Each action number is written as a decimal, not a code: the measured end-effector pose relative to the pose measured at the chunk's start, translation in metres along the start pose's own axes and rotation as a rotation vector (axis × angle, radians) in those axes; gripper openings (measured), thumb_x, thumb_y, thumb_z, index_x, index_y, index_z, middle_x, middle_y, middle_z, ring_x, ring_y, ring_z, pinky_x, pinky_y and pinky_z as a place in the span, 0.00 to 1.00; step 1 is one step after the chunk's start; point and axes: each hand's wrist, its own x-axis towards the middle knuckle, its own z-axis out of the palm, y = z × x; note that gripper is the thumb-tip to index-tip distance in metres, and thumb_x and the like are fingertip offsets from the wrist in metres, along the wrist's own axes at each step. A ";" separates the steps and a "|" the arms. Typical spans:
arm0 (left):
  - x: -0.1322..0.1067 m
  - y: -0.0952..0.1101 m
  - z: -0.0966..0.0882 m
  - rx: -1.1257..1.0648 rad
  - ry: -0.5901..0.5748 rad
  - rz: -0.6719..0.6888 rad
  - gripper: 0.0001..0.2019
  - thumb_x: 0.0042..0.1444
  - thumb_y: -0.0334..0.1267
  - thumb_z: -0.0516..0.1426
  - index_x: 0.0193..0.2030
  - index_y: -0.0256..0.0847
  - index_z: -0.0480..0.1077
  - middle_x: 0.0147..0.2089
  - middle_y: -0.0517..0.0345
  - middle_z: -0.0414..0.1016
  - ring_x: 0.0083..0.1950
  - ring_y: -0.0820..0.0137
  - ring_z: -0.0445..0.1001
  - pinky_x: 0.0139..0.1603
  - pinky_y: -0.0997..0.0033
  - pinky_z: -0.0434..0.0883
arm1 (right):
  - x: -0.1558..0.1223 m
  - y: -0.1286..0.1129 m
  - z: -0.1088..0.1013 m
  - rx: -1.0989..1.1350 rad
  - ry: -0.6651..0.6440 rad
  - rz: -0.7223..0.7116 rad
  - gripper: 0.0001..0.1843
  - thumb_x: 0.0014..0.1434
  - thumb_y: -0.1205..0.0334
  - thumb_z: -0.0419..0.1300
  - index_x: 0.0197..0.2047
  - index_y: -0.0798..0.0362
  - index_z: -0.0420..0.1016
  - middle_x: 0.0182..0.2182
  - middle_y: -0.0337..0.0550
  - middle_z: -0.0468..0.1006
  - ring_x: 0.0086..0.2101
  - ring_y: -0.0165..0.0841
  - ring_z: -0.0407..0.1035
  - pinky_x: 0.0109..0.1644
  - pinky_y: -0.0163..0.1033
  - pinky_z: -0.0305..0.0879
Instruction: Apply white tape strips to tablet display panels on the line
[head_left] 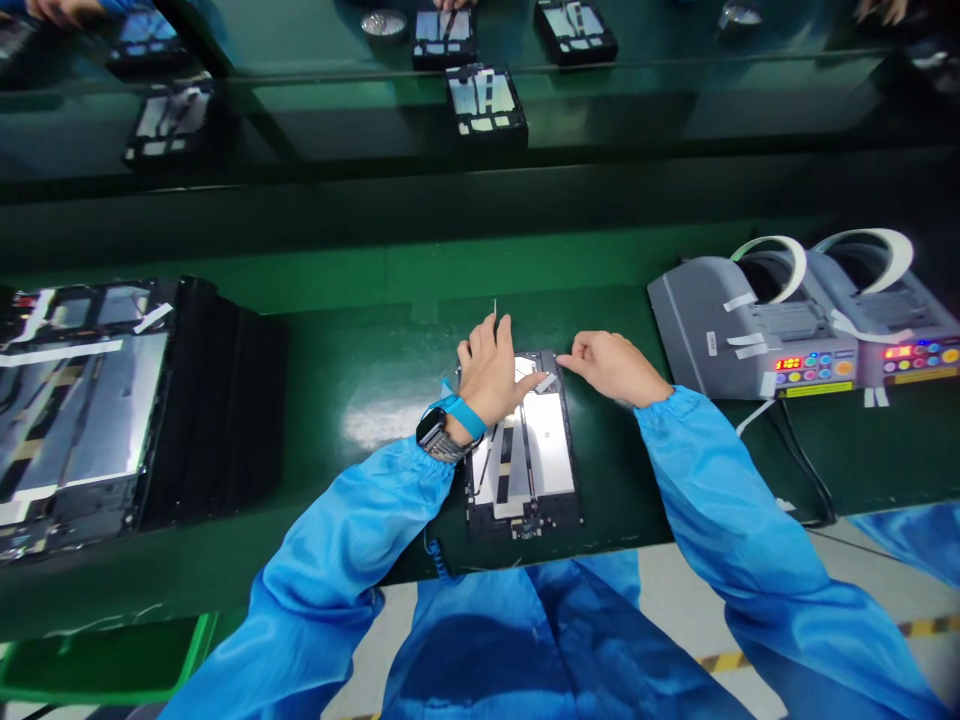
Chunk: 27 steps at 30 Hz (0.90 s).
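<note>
An opened tablet panel [553, 450] lies flat at the bench's front edge, with silver plates, dark flex cables and a small circuit board at its lower end. My left hand [489, 375] rests over its upper left part, fingers stretched out and thumb reaching across beside a small whitish tape strip [546, 383]. A thin light sliver [495, 307] shows just beyond those fingertips; whether the hand holds it is unclear. At the panel's upper right corner, my right hand [611, 366] is closed in a pinch. What sits between its fingertips is too small to make out.
Two grey tape dispensers [705, 315] with lit displays stand at right, tape pieces stuck on them. A tall stack of tablet panels [82, 400] stands at left. Beyond the ledge, black trays [487, 105] carry more panels, and other people's hands [67, 10] show. A green bin [105, 660] sits below.
</note>
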 end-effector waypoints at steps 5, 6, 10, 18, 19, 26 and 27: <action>0.000 -0.002 0.001 -0.012 -0.010 0.005 0.49 0.59 0.59 0.64 0.77 0.31 0.50 0.78 0.22 0.51 0.77 0.37 0.54 0.72 0.33 0.54 | -0.013 0.001 0.014 0.155 0.026 0.032 0.22 0.66 0.45 0.63 0.28 0.48 0.65 0.25 0.36 0.75 0.27 0.33 0.65 0.33 0.38 0.52; -0.001 -0.003 0.002 -0.015 -0.010 0.009 0.49 0.60 0.59 0.63 0.77 0.31 0.50 0.78 0.23 0.51 0.77 0.37 0.53 0.72 0.32 0.54 | -0.015 0.000 0.016 0.140 0.024 0.045 0.22 0.65 0.45 0.64 0.28 0.48 0.65 0.26 0.37 0.75 0.28 0.33 0.66 0.33 0.38 0.51; -0.001 -0.001 0.000 -0.014 -0.029 0.005 0.47 0.61 0.57 0.62 0.78 0.33 0.49 0.78 0.24 0.51 0.78 0.37 0.53 0.72 0.31 0.54 | -0.020 -0.006 0.023 0.084 0.027 0.089 0.18 0.65 0.44 0.62 0.31 0.48 0.67 0.28 0.39 0.78 0.29 0.35 0.68 0.33 0.39 0.50; -0.002 0.002 -0.005 -0.020 -0.045 -0.006 0.41 0.65 0.50 0.58 0.77 0.30 0.49 0.79 0.24 0.50 0.79 0.39 0.51 0.74 0.33 0.52 | -0.030 -0.027 0.033 -0.059 0.080 0.167 0.17 0.64 0.44 0.61 0.45 0.48 0.70 0.36 0.48 0.84 0.38 0.46 0.78 0.34 0.41 0.52; -0.003 0.001 -0.006 -0.023 -0.023 -0.003 0.40 0.66 0.49 0.57 0.77 0.30 0.49 0.79 0.24 0.50 0.79 0.39 0.51 0.74 0.33 0.52 | -0.030 -0.029 0.032 -0.081 0.070 0.163 0.17 0.64 0.45 0.61 0.46 0.49 0.70 0.37 0.50 0.84 0.38 0.47 0.78 0.34 0.41 0.52; -0.018 -0.007 -0.038 -0.053 0.167 0.028 0.37 0.64 0.48 0.59 0.75 0.36 0.53 0.78 0.28 0.53 0.78 0.40 0.53 0.73 0.33 0.55 | -0.025 -0.028 0.018 -0.230 0.057 0.009 0.19 0.66 0.44 0.62 0.48 0.51 0.71 0.39 0.53 0.85 0.38 0.48 0.79 0.34 0.42 0.53; -0.022 -0.008 -0.045 -0.069 0.183 0.026 0.35 0.64 0.48 0.59 0.74 0.37 0.56 0.77 0.30 0.55 0.78 0.41 0.54 0.72 0.34 0.56 | -0.025 -0.028 0.018 -0.249 0.059 -0.008 0.20 0.66 0.43 0.63 0.48 0.51 0.71 0.38 0.53 0.85 0.38 0.48 0.79 0.34 0.42 0.53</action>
